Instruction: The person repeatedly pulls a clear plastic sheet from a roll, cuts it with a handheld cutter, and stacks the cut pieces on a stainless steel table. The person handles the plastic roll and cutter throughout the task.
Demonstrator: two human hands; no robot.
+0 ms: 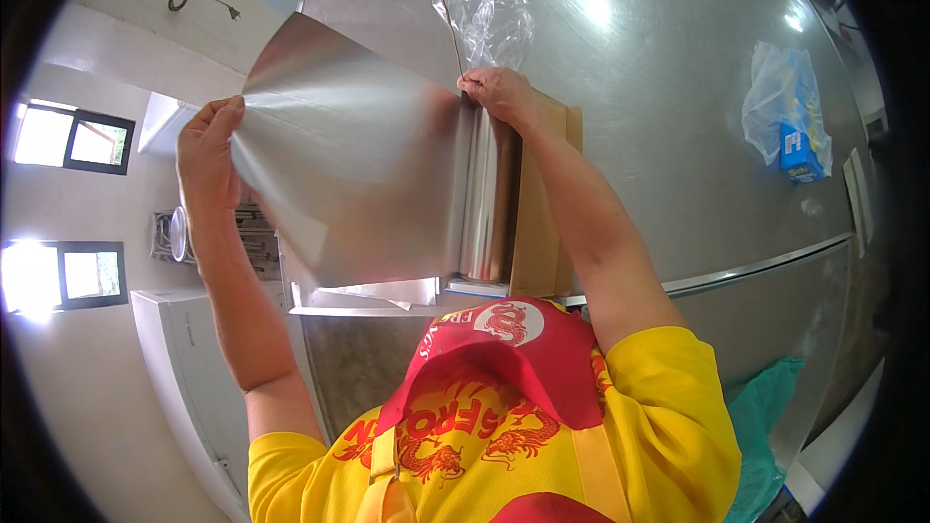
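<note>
A wide sheet of aluminium foil (358, 155) stretches to the left from its roll (489, 199), creased where it is gripped. My left hand (208, 150) pinches the sheet's far-left edge between thumb and fingers. At the far end of the roll, my right hand (499, 92) is closed around a thin brown strip (446, 15) that sticks up and away from me. What this strip is made of, I cannot tell. The roll lies in or against an opened cardboard box (547, 203), whose brown side shows to the right.
Crumpled clear plastic (489, 19) lies beyond my right hand on the metal table (659, 87). Farther right are a blue box (800, 150) and a translucent plastic bag (775, 87). A green bag (765, 436) hangs low at right. A white cabinet (189, 358) stands at left.
</note>
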